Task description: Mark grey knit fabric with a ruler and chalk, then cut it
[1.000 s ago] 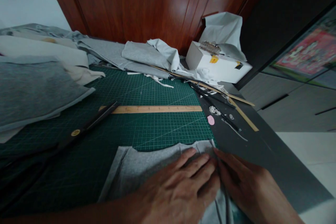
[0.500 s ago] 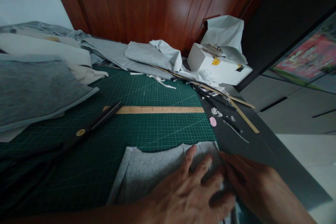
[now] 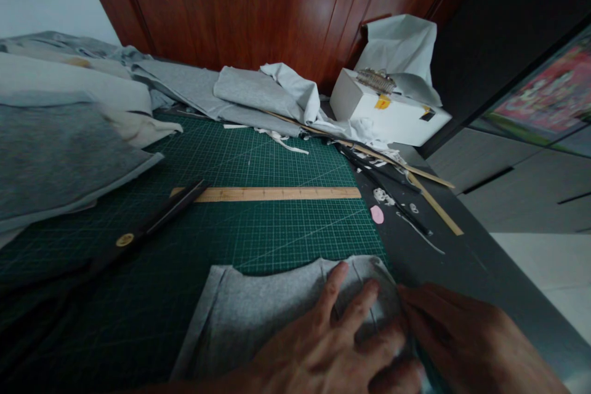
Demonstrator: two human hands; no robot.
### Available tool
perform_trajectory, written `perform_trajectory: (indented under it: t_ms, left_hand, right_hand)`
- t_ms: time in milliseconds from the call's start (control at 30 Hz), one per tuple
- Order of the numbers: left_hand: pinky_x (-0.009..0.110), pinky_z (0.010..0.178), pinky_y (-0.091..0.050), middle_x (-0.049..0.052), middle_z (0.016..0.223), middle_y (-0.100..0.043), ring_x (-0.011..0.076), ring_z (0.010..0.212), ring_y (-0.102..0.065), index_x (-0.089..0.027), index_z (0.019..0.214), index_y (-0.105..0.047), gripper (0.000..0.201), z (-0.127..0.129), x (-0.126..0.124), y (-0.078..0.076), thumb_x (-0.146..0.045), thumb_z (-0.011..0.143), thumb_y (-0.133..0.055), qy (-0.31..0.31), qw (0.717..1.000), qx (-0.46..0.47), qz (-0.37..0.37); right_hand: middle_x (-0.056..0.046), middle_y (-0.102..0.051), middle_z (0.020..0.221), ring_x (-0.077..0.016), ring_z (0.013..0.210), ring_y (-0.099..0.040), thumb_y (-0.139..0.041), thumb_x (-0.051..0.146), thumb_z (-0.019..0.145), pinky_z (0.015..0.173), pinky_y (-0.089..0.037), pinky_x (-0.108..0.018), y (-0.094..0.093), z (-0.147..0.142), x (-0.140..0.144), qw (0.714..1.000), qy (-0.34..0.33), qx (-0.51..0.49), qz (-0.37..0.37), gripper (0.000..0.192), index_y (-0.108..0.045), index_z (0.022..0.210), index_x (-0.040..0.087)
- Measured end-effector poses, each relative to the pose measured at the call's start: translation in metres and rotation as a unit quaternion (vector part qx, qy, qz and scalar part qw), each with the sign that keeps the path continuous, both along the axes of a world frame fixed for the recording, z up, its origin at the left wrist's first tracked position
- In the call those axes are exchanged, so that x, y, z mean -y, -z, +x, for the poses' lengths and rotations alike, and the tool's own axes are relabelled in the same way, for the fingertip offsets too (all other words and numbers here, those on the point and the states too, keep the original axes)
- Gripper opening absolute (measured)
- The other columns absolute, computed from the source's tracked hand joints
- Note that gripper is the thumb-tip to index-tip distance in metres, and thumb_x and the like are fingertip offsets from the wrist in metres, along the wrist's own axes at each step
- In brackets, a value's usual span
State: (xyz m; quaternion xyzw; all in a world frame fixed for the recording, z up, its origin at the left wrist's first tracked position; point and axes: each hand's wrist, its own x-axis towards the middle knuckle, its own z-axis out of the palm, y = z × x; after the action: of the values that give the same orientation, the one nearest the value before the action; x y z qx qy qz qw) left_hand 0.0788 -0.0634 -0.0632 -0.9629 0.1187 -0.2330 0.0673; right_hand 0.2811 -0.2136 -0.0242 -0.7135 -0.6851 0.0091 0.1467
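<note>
A grey fabric piece point(image 3: 258, 314) lies flat on the green cutting mat point(image 3: 258, 160) near the front edge. My left hand point(image 3: 337, 345) presses down on its right part with fingers spread. My right hand point(image 3: 466, 345) lies just right of it, fingertips at the fabric's right edge, where the cloth is bunched a little; whether it pinches the edge I cannot tell. A wooden ruler point(image 3: 277, 194) lies across the mat beyond the fabric. Large black scissors point(image 3: 148, 225) rest at the ruler's left end.
Folded grey and white fabrics point(image 3: 69, 141) pile up on the left and along the back point(image 3: 258, 95). A white box point(image 3: 388, 114) stands at the back right. Wooden sticks point(image 3: 434, 200), a pink chalk point(image 3: 377, 214) and scraps lie on the dark tabletop right of the mat.
My left hand's fingers have spread and slid slightly toward me on the fabric. My right hand has drawn back toward the lower right. The fabric's right edge has bunched up a little.
</note>
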Motion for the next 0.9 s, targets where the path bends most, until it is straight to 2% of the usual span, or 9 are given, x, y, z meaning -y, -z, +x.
perform_trajectory:
  t_ms: [167, 233, 367, 533, 667, 800, 900]
  left_hand:
    - [0.057, 0.114, -0.035, -0.009, 0.155, -0.051, 0.0298, 0.138, -0.051, -0.04, 0.149, -0.051, 0.043, 0.0, 0.001, 0.005, -0.043, 0.11, -0.032, -0.003, 1.0, 0.007, 0.01]
    - [0.057, 0.114, -0.036, -0.009, 0.157, -0.049, 0.0305, 0.14, -0.049, -0.041, 0.151, -0.049, 0.044, 0.001, 0.002, 0.01, -0.042, 0.11, -0.034, -0.01, 1.0, 0.002, 0.021]
    - [0.055, 0.114, -0.04, -0.012, 0.158, -0.049, 0.0285, 0.142, -0.048, -0.043, 0.152, -0.048, 0.047, 0.001, 0.0, 0.014, -0.041, 0.109, -0.029, -0.004, 1.0, 0.0, 0.018]
    - [0.045, 0.11, -0.046, -0.017, 0.156, -0.051, 0.0221, 0.141, -0.051, -0.047, 0.148, -0.053, 0.046, -0.005, -0.009, -0.002, -0.041, 0.109, -0.03, -0.012, 1.0, -0.005, 0.011]
    - [0.044, 0.11, -0.046, -0.019, 0.153, -0.054, 0.021, 0.139, -0.052, -0.05, 0.145, -0.055, 0.044, -0.007, -0.011, -0.011, -0.04, 0.109, -0.032, -0.028, 0.999, -0.004, 0.025]
    - [0.05, 0.108, -0.048, -0.014, 0.156, -0.051, 0.0232, 0.138, -0.055, -0.05, 0.149, -0.05, 0.048, -0.002, -0.008, -0.002, -0.04, 0.108, -0.027, -0.013, 0.998, -0.008, 0.062]
    - [0.053, 0.106, -0.049, -0.009, 0.159, -0.049, 0.0264, 0.14, -0.054, -0.048, 0.153, -0.046, 0.048, 0.003, -0.005, 0.008, -0.042, 0.109, -0.027, -0.004, 0.998, 0.0, 0.062]
  right_hand:
    - [-0.004, -0.076, 0.074, -0.0159, 0.054, -0.071, -0.052, 0.041, 0.106, 0.045, -0.056, -0.022, 0.009, 0.006, -0.005, 1.0, 0.025, -0.003, 0.001, 0.032, -0.076, 0.091, 0.026]
    - [-0.005, -0.077, 0.077, -0.0159, 0.053, -0.072, -0.049, 0.044, 0.106, 0.043, -0.055, -0.022, 0.011, 0.006, -0.011, 0.999, 0.039, -0.001, 0.012, 0.034, -0.075, 0.093, 0.024]
    - [-0.002, -0.074, 0.068, -0.0134, 0.044, -0.068, -0.044, 0.042, 0.108, 0.037, -0.051, -0.02, 0.008, 0.005, -0.025, 0.998, 0.049, -0.025, 0.025, 0.037, -0.07, 0.089, 0.023]
    - [0.003, -0.071, 0.064, -0.0121, 0.044, -0.068, -0.049, 0.036, 0.106, 0.042, -0.053, -0.018, 0.01, 0.011, -0.027, 0.997, 0.068, -0.015, 0.028, 0.024, -0.066, 0.093, 0.025]
    - [0.002, -0.071, 0.065, -0.013, 0.046, -0.069, -0.052, 0.035, 0.104, 0.042, -0.053, -0.018, 0.013, 0.013, -0.024, 0.996, 0.085, -0.015, 0.016, 0.02, -0.066, 0.094, 0.025]
    - [0.001, -0.071, 0.064, -0.0135, 0.044, -0.068, -0.049, 0.034, 0.105, 0.04, -0.052, -0.019, 0.011, 0.011, -0.025, 0.996, 0.081, -0.019, 0.02, 0.024, -0.066, 0.09, 0.025]
    - [-0.001, -0.075, 0.072, -0.0139, 0.05, -0.071, -0.05, 0.031, 0.104, 0.043, -0.054, -0.02, 0.011, 0.011, -0.025, 0.998, 0.058, -0.01, 0.023, 0.022, -0.068, 0.094, 0.024]
